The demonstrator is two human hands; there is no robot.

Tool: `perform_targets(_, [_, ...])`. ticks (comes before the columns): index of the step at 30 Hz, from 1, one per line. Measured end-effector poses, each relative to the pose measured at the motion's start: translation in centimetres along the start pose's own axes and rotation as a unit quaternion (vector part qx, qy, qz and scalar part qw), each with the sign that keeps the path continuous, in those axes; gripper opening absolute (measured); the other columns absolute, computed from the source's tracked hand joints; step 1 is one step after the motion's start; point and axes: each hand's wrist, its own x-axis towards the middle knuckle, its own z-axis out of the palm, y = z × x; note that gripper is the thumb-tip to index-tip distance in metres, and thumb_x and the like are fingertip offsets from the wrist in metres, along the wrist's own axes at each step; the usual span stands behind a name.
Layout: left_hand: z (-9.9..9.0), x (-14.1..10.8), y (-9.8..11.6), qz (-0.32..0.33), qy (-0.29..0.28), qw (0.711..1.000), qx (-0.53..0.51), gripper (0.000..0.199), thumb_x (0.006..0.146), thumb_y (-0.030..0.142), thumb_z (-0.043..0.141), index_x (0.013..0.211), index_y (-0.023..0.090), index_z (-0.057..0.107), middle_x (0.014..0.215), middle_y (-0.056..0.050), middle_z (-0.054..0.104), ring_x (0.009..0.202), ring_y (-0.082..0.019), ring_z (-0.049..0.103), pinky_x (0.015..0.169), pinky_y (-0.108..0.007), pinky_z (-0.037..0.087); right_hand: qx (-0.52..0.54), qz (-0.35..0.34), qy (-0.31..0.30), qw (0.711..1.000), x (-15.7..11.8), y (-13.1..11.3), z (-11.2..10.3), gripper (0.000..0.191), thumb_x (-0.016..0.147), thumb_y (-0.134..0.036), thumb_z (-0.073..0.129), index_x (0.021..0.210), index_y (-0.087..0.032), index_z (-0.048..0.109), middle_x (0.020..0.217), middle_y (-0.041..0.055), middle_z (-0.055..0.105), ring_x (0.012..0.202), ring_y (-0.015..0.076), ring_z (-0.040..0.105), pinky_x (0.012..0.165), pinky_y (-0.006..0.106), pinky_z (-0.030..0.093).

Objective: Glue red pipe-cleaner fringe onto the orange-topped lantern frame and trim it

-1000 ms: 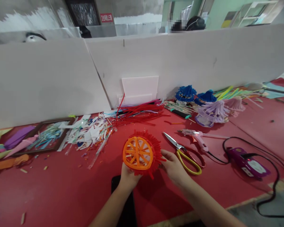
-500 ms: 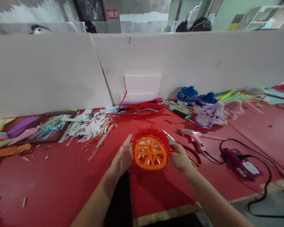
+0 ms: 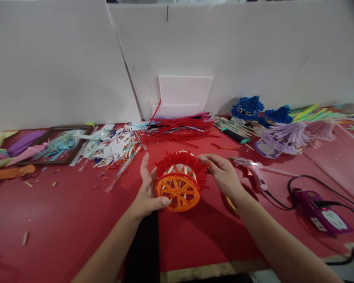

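A round craft piece (image 3: 179,192) has an orange spoked disc rimmed in red, pale sticks behind it and a fringe of red fuzzy stems. It is tilted, with the disc facing me. My left hand (image 3: 149,192) holds its left side, thumb at the disc's lower edge and fingers behind, partly hidden. At the upper right, the closed fingers of my right hand (image 3: 222,173) pinch the red fringe. A pink glue gun (image 3: 255,173) lies to the right of my right hand.
Red stems (image 3: 179,129) lie at the back before white boards (image 3: 185,92). Paper scraps (image 3: 115,145) and a framed tray (image 3: 47,157) are left. Blue and lilac pieces (image 3: 283,137), a green-tipped tool (image 3: 235,136) and a purple corded device (image 3: 321,214) are right.
The craft piece has tipped, so sticks behind the disc show. My left thumb has come onto the disc's edge, and my right hand has moved up to the fringe. The view has tilted down.
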Motion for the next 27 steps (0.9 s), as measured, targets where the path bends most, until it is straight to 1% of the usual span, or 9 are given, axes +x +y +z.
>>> perform_targets(3, [0.0,0.0,-1.6,0.052,0.038,0.998,0.002,0.128,0.056,0.034,0.084,0.140,0.042,-0.012,0.136,-0.011,0.047,0.124,-0.033,0.050,0.099,-0.055,0.043,0.011,-0.036,0.062,0.997,-0.6,0.8,-0.1,0.022,0.085,-0.040,0.053,0.088,-0.024,0.068,0.081,0.0016,0.066,0.067,0.0129,0.059,0.063,0.028,0.049])
perform_targets(6, [-0.2,-0.1,-2.6,0.071,0.043,0.996,0.021,0.123,0.055,0.034,0.085,0.140,0.042,-0.004,0.134,-0.010,0.047,0.124,-0.033,0.049,0.100,-0.054,0.042,0.006,-0.075,0.083,0.994,-1.5,0.9,-0.1,0.019,0.085,-0.037,0.055,0.086,-0.025,0.069,0.086,0.0018,0.065,0.073,0.0136,0.059,0.069,0.030,0.049])
perform_targets(10, [-0.4,-0.3,-3.2,0.085,0.033,0.995,0.033,0.119,0.054,0.035,0.085,0.139,0.043,0.003,0.133,-0.008,0.046,0.126,-0.034,0.048,0.100,-0.054,0.043,-0.017,-0.119,0.088,0.989,-2.1,0.2,0.1,0.009,0.081,-0.030,0.062,0.084,-0.027,0.070,0.084,0.0008,0.064,0.081,0.0144,0.059,0.077,0.031,0.048])
perform_targets(14, [-0.6,-0.3,-3.6,0.096,0.037,0.994,0.043,0.120,0.050,0.038,0.087,0.140,0.042,0.008,0.134,-0.009,0.044,0.129,-0.036,0.044,0.100,-0.053,0.044,-0.029,-0.142,0.080,0.986,-2.0,-0.4,0.2,0.009,0.078,-0.022,0.065,0.082,-0.028,0.071,0.082,0.0001,0.065,0.078,0.0135,0.059,0.072,0.029,0.048])
perform_targets(17, [-0.8,-0.2,-3.8,0.099,0.043,0.993,0.055,0.122,0.047,0.040,0.088,0.140,0.042,0.009,0.136,-0.009,0.043,0.131,-0.037,0.041,0.102,-0.054,0.042,-0.029,-0.149,0.066,0.986,-2.0,-0.3,0.2,0.010,0.075,-0.019,0.067,0.081,-0.027,0.070,0.080,-0.0002,0.065,0.075,0.0131,0.059,0.069,0.028,0.049])
perform_targets(19, [-0.9,-0.1,-3.9,0.100,0.045,0.992,0.065,0.121,0.047,0.041,0.087,0.140,0.042,0.010,0.140,-0.009,0.040,0.132,-0.037,0.040,0.103,-0.054,0.041,-0.024,-0.150,0.058,0.987,-2.0,-0.3,0.2,0.012,0.074,-0.018,0.068,0.082,-0.027,0.069,0.080,-0.0004,0.064,0.074,0.0127,0.059,0.067,0.027,0.050])
perform_targets(22, [-1.1,-0.2,-4.0,0.101,0.042,0.991,0.084,0.120,0.047,0.043,0.087,0.140,0.042,0.011,0.144,-0.009,0.037,0.131,-0.037,0.041,0.104,-0.054,0.040,-0.014,-0.148,0.054,0.987,-2.0,-0.2,0.3,0.012,0.074,-0.018,0.068,0.083,-0.027,0.068,0.080,-0.0005,0.064,0.075,0.0126,0.059,0.067,0.027,0.050])
perform_targets(25, [-1.0,-0.4,-3.9,0.093,0.047,0.990,0.092,0.120,0.046,0.044,0.087,0.139,0.042,0.012,0.139,-0.008,0.041,0.130,-0.035,0.042,0.106,-0.054,0.036,-0.007,-0.142,0.053,0.988,-2.1,-0.3,0.3,0.008,0.075,-0.019,0.067,0.081,-0.026,0.067,0.079,-0.0001,0.064,0.074,0.0131,0.059,0.066,0.028,0.050])
perform_targets(27, [-0.7,-0.4,-3.7,0.086,0.051,0.991,0.083,0.117,0.047,0.045,0.086,0.138,0.043,0.013,0.135,-0.007,0.043,0.131,-0.036,0.040,0.105,-0.055,0.038,-0.005,-0.138,0.053,0.989,-2.1,-0.4,0.3,0.006,0.076,-0.019,0.067,0.079,-0.025,0.066,0.077,0.0002,0.063,0.073,0.0133,0.059,0.065,0.028,0.049])
